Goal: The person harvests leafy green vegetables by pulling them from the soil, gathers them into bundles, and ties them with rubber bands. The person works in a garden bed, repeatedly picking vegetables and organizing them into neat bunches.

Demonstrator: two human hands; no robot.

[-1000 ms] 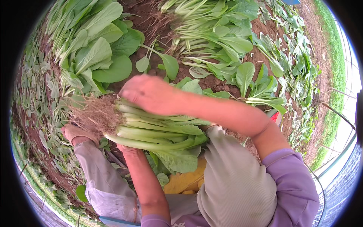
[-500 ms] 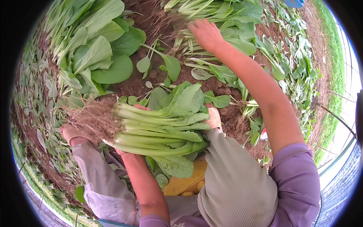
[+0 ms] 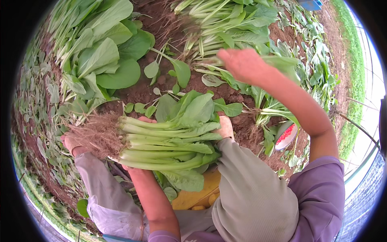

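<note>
My left hand point(image 3: 132, 167) is wrapped round a thick bunch of leafy greens point(image 3: 165, 141) from beneath, its fingertips showing at the bunch's far side. The bunch lies sideways above my lap, with tangled brown roots to the left, pale green stalks in the middle and broad leaves to the right. My right hand point(image 3: 244, 66) is raised near the pile of pulled greens point(image 3: 225, 28), its fingers closed and smeared by motion. A blurred leafy green point(image 3: 282, 62) trails to the right from behind that wrist, apparently held by its stem.
A large stack of greens point(image 3: 96, 48) lies at the far left. Loose plants point(image 3: 276, 111) rest on brown soil point(image 3: 238, 115) to the right, beside a white oval object with red on it point(image 3: 286, 135). Something yellow point(image 3: 201, 191) shows between my legs. A blue object point(image 3: 310, 4) stands far right.
My right hand has left the pile and moved right and nearer, with a leafy green trailing from it. The white and red object is now uncovered. My left hand stays round the bunch.
</note>
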